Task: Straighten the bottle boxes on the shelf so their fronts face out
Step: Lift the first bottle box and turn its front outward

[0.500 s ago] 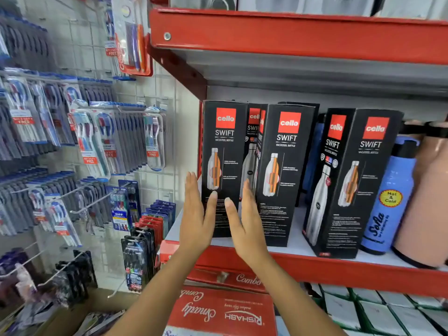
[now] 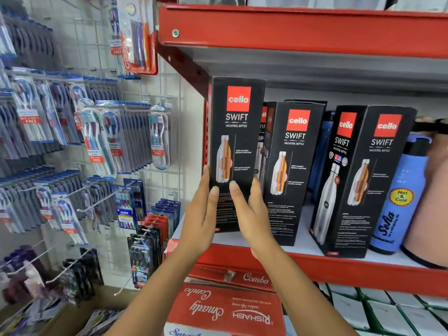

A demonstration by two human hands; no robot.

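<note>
Three black "cello SWIFT" bottle boxes stand along the red shelf (image 2: 339, 270). The leftmost box (image 2: 236, 132) faces front and sits higher and closer to me than the others. My left hand (image 2: 201, 221) presses its left side and my right hand (image 2: 254, 219) its right side, thumbs on the front. The second box (image 2: 291, 170) faces out, turned slightly. The third box (image 2: 378, 180) is skewed, showing a side panel as well as its front. Another box (image 2: 263, 141) is mostly hidden behind the first two.
A blue "Hot & Cold" bottle (image 2: 400, 197) and a pink flask (image 2: 434, 202) stand right of the boxes. The upper red shelf (image 2: 303, 27) hangs close above. Toothbrush packs (image 2: 97, 141) hang on a wire grid to the left. Red "Combo" cartons (image 2: 225, 309) lie below.
Both hands have closed in on the leftmost box, and it has come up and forward; it now stands taller in view than its neighbours.
</note>
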